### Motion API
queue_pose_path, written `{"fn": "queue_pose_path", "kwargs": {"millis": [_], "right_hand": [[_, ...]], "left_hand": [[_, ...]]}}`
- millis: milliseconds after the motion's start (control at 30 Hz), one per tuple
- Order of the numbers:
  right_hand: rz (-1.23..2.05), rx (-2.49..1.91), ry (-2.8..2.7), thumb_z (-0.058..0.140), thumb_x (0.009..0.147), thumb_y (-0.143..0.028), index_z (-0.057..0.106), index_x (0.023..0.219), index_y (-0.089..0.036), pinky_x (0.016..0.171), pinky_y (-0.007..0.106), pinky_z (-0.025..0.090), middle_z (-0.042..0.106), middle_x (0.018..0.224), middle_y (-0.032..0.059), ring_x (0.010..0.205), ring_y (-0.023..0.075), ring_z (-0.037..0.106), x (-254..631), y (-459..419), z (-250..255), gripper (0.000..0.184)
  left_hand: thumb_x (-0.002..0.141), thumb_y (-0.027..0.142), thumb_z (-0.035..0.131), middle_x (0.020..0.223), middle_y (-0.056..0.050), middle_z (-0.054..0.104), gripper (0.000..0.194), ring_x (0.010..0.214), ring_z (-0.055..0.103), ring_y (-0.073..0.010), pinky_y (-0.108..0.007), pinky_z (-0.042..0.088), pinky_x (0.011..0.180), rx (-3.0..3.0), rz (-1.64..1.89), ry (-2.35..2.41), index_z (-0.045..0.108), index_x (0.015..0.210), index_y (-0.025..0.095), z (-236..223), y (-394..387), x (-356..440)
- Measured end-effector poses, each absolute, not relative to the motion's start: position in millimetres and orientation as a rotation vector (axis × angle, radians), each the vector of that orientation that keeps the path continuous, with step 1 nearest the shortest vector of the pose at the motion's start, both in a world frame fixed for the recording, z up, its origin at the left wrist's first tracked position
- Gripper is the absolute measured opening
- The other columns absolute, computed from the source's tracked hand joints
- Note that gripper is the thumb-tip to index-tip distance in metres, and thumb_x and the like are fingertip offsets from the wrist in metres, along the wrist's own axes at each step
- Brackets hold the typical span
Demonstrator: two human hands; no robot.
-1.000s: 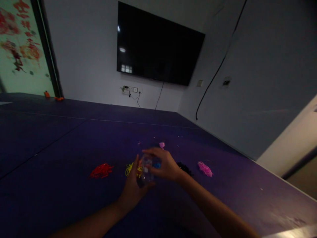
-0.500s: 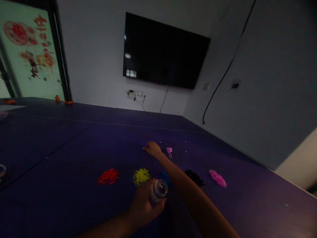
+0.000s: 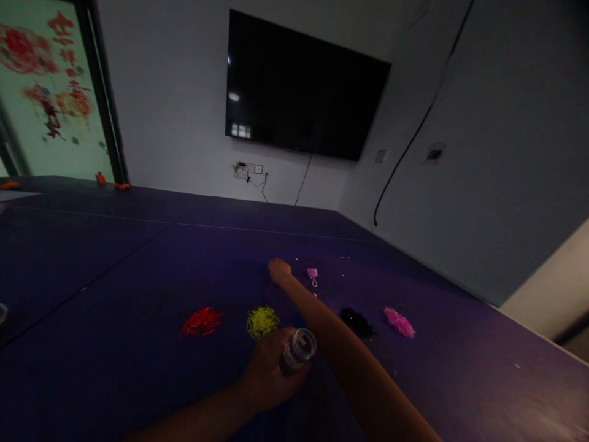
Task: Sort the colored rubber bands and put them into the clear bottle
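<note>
My left hand (image 3: 267, 374) is wrapped round a small clear jar (image 3: 299, 350), held tilted just above the dark purple table (image 3: 115, 319). My right arm stretches forward across the table, and my right hand (image 3: 278, 269) rests on the surface beyond the piles, fingers curled down; whether it holds anything is hidden. A small pink object (image 3: 313, 274) lies just right of that hand. In a row nearer me lie a red pile (image 3: 201, 321), a yellow pile (image 3: 262, 320), a black pile (image 3: 356, 321) and a pink pile (image 3: 399, 322) of thin loops.
A dark wall screen (image 3: 304, 95) hangs above a socket with cables (image 3: 248, 170). The table runs up to the grey wall on the right. Small orange objects (image 3: 109, 182) sit at the far left edge, by a window with red decorations (image 3: 41, 73).
My right hand left the jar and reached forward to the table beyond the piles. My left hand kept the jar and drew it slightly nearer me.
</note>
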State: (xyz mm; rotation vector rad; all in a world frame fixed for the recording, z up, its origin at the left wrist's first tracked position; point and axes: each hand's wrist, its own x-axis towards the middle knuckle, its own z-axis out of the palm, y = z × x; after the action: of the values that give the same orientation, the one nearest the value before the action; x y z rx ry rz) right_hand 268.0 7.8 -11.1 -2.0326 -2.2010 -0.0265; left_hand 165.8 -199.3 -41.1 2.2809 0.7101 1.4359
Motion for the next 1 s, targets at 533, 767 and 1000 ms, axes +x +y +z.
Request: {"fn": "queue_pose_path", "kwargs": {"millis": [533, 767, 1000], "right_hand": [[0.04, -2.115, -2.072, 0.052, 0.083, -0.028, 0.065, 0.096, -0.012, 0.072, 0.025, 0.047, 0.067, 0.099, 0.0152, 0.092, 0.0214, 0.063, 278, 15, -11, 0.024], [-0.069, -2.003, -2.14, 0.044, 0.088, -0.025, 0.061, 0.101, -0.012, 0.077, 0.027, 0.045, 0.064, 0.105, 0.0156, 0.096, 0.0217, 0.061, 282, -17, 0, 0.025], [-0.25, -1.981, -2.019, 0.037, 0.09, -0.025, 0.061, 0.093, -0.015, 0.078, 0.028, 0.042, 0.064, 0.098, 0.0127, 0.091, 0.0205, 0.06, 380, -102, 8, 0.026]], "left_hand": [[0.073, 0.025, 0.059, 0.091, -0.005, 0.066, 0.035, 0.08, 0.063, -0.0185, -0.03, 0.051, 0.071, 2.306, 1.479, 0.688, 0.047, 0.105, 0.022, -47, -198, 167], [0.073, 0.026, 0.06, 0.091, -0.005, 0.065, 0.035, 0.082, 0.061, -0.0189, -0.031, 0.05, 0.073, 2.336, 1.39, 0.682, 0.049, 0.105, 0.02, -46, -198, 164], [0.071, 0.023, 0.061, 0.086, -0.003, 0.064, 0.033, 0.078, 0.061, -0.0173, -0.03, 0.048, 0.072, 2.379, 1.321, 0.67, 0.049, 0.103, 0.022, -35, -202, 160]]}}
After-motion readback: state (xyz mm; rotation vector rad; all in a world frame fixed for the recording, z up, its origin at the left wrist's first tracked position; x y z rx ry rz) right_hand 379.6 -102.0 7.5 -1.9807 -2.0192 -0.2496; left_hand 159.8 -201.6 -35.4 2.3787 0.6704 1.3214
